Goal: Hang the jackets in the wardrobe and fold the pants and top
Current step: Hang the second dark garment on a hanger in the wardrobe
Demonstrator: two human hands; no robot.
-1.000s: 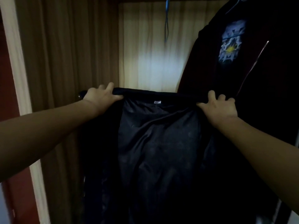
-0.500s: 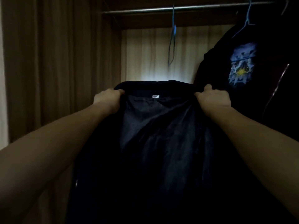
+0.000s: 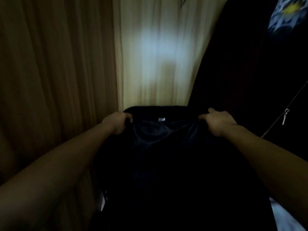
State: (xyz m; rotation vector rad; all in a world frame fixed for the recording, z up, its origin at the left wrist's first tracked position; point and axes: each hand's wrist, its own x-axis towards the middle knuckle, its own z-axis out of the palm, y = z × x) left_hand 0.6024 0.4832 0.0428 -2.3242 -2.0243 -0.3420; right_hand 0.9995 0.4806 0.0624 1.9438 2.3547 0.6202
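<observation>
Gone from the top of the frame since half a second ago: the hanging rail and blue hanger, with only wardrobe back panel (image 3: 160,52) now above the hands. Dropped a little lower in the frame too, both hands and the collar between them. Dark jacket (image 3: 166,164) held up at centre frame, inner lining facing the camera, small white label (image 3: 161,119) just under the collar edge. Left hand (image 3: 116,122) at centre left, fingers curled shut over the jacket's left shoulder. Right hand (image 3: 218,121) at centre right, likewise clenched on the jacket's right shoulder, thumb tip lying along the collar. Body of the jacket hanging down to the lower edge, too dark for detail. Second dark jacket (image 3: 241,67) along the right side of the frame, blue and yellow print (image 3: 283,12) at upper right, silver zip pull (image 3: 285,115) dangling at mid right. Brown wardrobe side wall (image 3: 55,64) filling the left of the frame. Pale patch at lower right, unclear.
</observation>
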